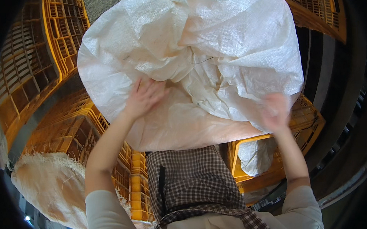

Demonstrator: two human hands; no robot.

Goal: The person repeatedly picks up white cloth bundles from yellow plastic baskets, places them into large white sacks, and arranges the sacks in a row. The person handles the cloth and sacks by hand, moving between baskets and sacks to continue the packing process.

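A large white woven plastic sack [237, 24] spreads in front of me, crumpled, with deep folds gathered at its middle. My left hand [147, 95] lies on the left part of the sack beside those folds, its fingers apart and slightly blurred. At the sack's right edge is my right hand [274, 109], smeared by motion, so its fingers do not show clearly. A thin dark strand [203, 60] lies across the folds near the middle. What is under the sack is hidden.
Yellow plastic crates [55, 42] stand at the left, with more at the top right and lower right. A frayed woven sack [50, 188] sits at the lower left. A crumpled white sack [256, 156] is inside the lower right crate [235, 161].
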